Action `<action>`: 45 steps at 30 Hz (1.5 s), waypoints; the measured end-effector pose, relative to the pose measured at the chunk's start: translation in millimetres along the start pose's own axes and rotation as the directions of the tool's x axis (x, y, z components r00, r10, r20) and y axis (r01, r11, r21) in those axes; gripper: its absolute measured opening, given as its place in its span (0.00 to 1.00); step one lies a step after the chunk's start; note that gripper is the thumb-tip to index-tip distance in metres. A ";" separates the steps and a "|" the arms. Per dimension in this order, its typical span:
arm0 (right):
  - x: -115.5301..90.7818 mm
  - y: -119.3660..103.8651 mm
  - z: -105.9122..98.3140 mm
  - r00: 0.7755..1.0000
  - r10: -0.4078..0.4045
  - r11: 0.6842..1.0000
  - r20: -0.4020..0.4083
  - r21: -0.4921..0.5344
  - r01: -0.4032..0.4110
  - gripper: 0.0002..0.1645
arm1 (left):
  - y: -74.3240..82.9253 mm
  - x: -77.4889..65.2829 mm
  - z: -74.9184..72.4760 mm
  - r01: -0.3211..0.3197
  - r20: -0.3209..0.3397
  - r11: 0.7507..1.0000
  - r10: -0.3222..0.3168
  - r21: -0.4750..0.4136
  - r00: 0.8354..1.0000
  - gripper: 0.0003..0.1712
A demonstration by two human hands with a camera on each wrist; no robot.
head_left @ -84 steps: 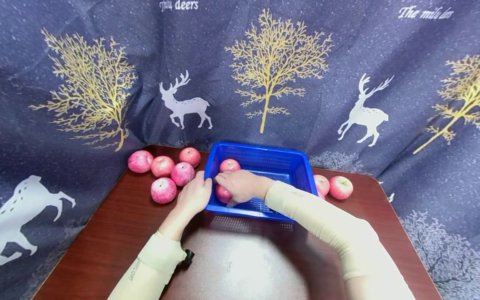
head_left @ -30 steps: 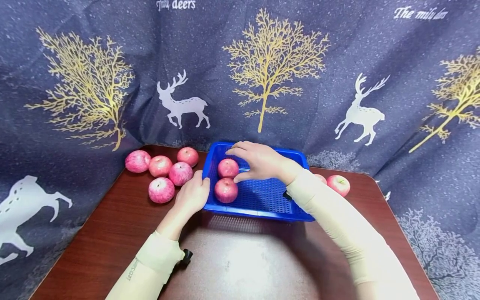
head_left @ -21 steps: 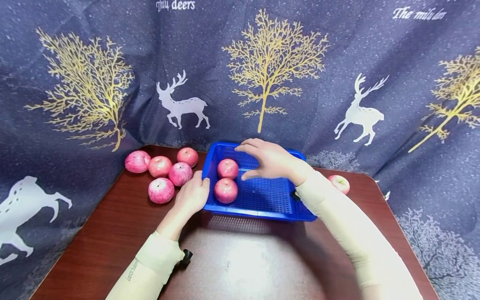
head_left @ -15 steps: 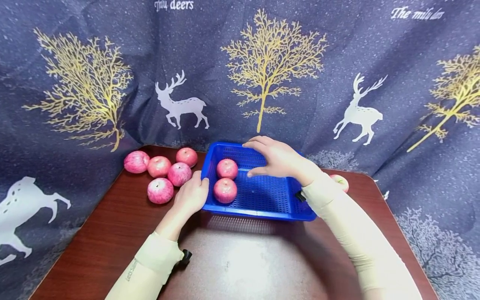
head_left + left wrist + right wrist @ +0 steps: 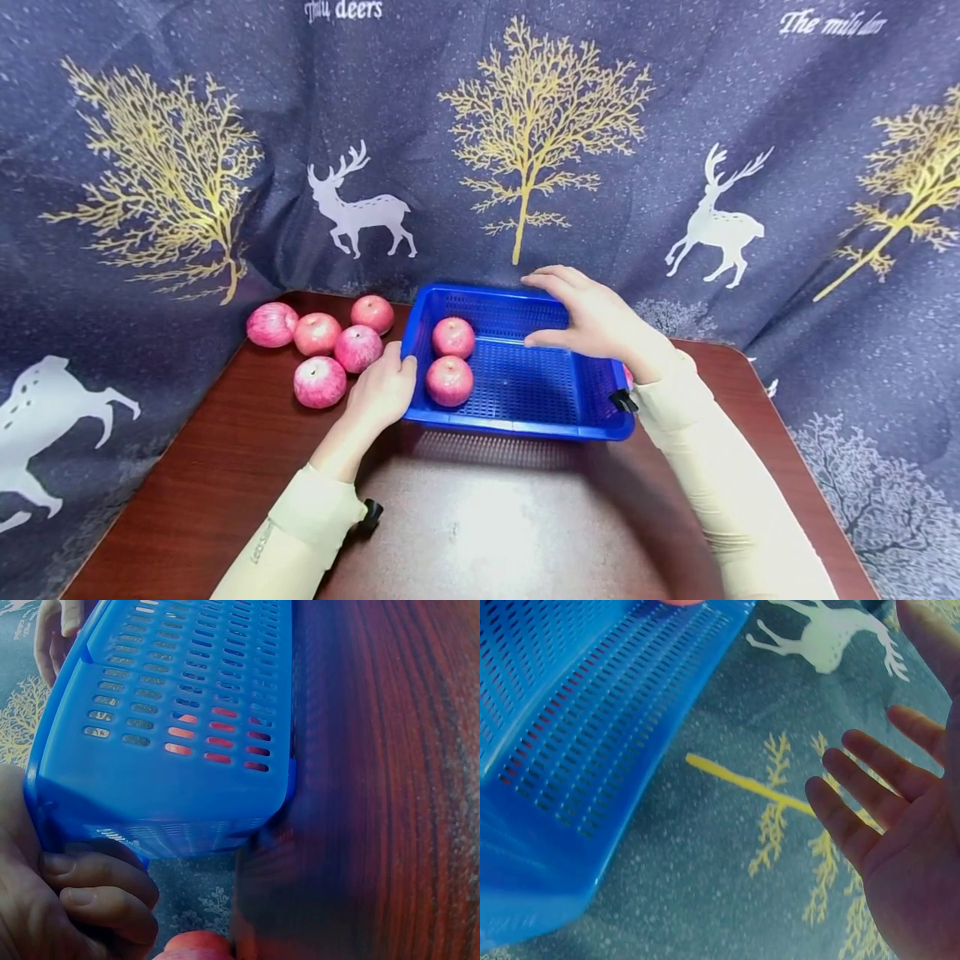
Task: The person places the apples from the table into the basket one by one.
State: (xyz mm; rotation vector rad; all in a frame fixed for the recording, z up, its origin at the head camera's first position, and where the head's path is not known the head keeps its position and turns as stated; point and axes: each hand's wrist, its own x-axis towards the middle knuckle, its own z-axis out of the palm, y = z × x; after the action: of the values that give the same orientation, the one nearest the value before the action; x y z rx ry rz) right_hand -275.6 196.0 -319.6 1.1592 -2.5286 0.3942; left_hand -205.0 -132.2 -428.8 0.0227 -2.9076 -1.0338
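A blue perforated plastic basket (image 5: pixel 517 427) stands on the table, with two red apples lying one behind the other along its left side, the rear apple (image 5: pixel 453 337) and the front apple (image 5: pixel 449 381). My left hand (image 5: pixel 381 387) grips the basket's left rim; in the left wrist view its curled fingers (image 5: pixel 112 904) wrap the rim near a corner. Over the right rear of the basket, my right hand (image 5: pixel 600 321) hovers with fingers spread and thumb apart. The right wrist view shows that palm (image 5: pixel 915 877) holding nothing, beside the basket wall (image 5: pixel 630 727).
Several apples (image 5: pixel 319 382) sit in a group left of the basket on the brown table (image 5: pixel 225 467). A sliver of red apple (image 5: pixel 628 377) shows past the basket's right end, mostly behind the right forearm. A dark cloth (image 5: pixel 585 208) with deer and trees hangs behind.
My right hand has released the front apple in the basket, then lifted and moved right and back. The right forearm now covers most of the apples at right. My left hand keeps its grip.
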 end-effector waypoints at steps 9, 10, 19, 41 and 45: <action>-24.6 6.6 -9.2 0.997 0.052 0.999 -0.065 0.011 -0.052 0.52 | -1.6 0.5 0.7 0.009 0.009 1.000 -0.009 0.005 1.000 0.28; -27.4 7.8 -9.8 0.996 0.057 0.998 -0.071 0.014 -0.056 0.52 | -1.7 0.6 0.8 0.009 0.009 1.000 -0.009 0.004 1.000 0.28; -56.2 17.8 -15.0 0.985 0.126 0.992 -0.121 0.029 -0.124 0.51 | -0.7 1.5 1.3 0.002 0.004 1.000 -0.002 0.001 1.000 0.28; -123.2 46.5 -8.4 0.940 0.282 0.958 -0.193 0.101 -0.267 0.51 | 1.0 0.8 0.1 -0.001 0.010 1.000 0.001 -0.002 1.000 0.27; -130.4 49.5 -6.5 0.932 0.305 0.952 -0.197 0.097 -0.291 0.50 | 0.1 1.1 0.3 -0.001 0.011 1.000 0.001 -0.003 1.000 0.27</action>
State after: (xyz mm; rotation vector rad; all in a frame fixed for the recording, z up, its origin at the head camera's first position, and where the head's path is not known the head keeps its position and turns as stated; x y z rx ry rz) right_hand -232.4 317.9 -372.1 0.7075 -2.5189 0.6445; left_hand -206.1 -132.0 -428.9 0.0157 -2.9154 -1.0411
